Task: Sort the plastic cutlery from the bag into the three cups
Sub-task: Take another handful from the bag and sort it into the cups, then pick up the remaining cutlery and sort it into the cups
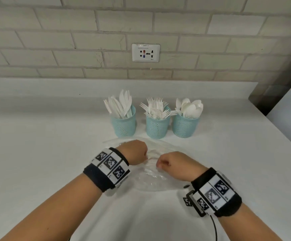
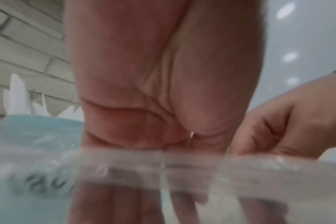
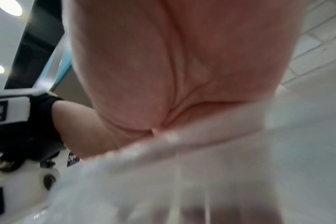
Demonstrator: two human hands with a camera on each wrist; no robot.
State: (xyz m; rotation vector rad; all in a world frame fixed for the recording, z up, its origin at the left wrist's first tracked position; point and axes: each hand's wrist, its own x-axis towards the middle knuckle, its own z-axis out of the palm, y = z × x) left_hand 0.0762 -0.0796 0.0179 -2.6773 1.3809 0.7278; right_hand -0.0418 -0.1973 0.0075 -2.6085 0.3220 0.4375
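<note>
Fingers of left hand (image 1: 135, 152) and right hand (image 1: 170, 162): curled, each pinching clear bag (image 1: 151, 180) | Bag: flat on counter (image 1: 37, 153), film pinched between the fists, appears empty | Cups (image 1: 156, 126): behind, apart, filled by type | Advice: lift gently, check for leftover cutlery.

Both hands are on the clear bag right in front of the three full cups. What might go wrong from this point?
1. The left hand and right hand both pinch the clear plastic bag; lifting it forward might brush the overhanging white plastic forks in the middle teal mesh cup.
2. The film is transparent on a white counter, so any leftover piece could go unnoticed.
</note>
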